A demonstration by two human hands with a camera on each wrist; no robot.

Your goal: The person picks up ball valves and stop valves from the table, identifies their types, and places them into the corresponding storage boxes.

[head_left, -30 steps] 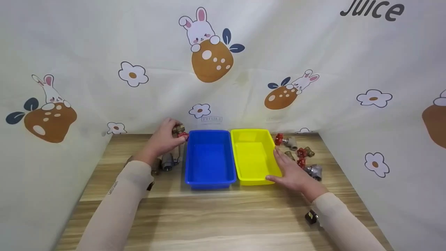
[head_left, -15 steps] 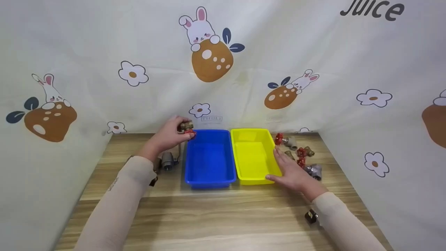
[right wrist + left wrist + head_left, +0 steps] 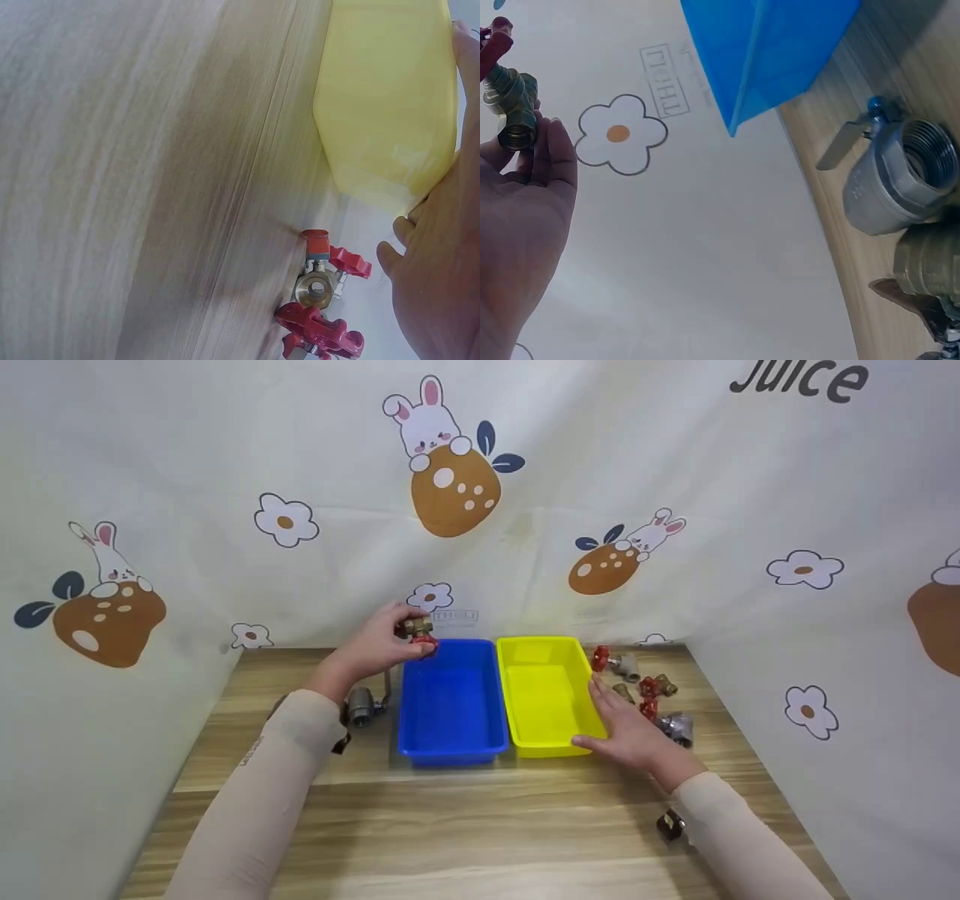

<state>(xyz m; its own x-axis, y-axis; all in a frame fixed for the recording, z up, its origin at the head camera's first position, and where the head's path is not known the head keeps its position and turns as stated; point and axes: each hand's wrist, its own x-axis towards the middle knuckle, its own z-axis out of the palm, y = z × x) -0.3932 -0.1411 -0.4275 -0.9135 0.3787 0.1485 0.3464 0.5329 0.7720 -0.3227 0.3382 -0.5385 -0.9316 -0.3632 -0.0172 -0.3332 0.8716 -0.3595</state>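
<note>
In the head view my left hand [image 3: 367, 646] holds a brass valve with a red handwheel [image 3: 418, 626] over the far left corner of the blue bin [image 3: 454, 701]. The left wrist view shows the fingers of that hand [image 3: 529, 217] around the brass body of the valve [image 3: 516, 105], with the handwheel turned up and away. My right hand [image 3: 630, 735] lies with spread, fairly straight fingers along the right rim of the yellow bin [image 3: 546, 701]. Seen from the right wrist, this hand [image 3: 442, 262] is against the outside of the yellow bin [image 3: 386, 97].
Left of the blue bin lies a grey ball valve [image 3: 361, 707], with a brass valve [image 3: 930, 259] beside it, partly hidden by the left arm in the head view. Several red-wheeled valves [image 3: 649, 687] and a grey fitting [image 3: 679, 729] lie right of the yellow bin. A black-handled piece [image 3: 670, 825] sits by the right sleeve.
My left hand has carried the brass valve rightward and slightly up, from beside the blue bin to over its far left corner. The right hand has stayed on the yellow bin.
</note>
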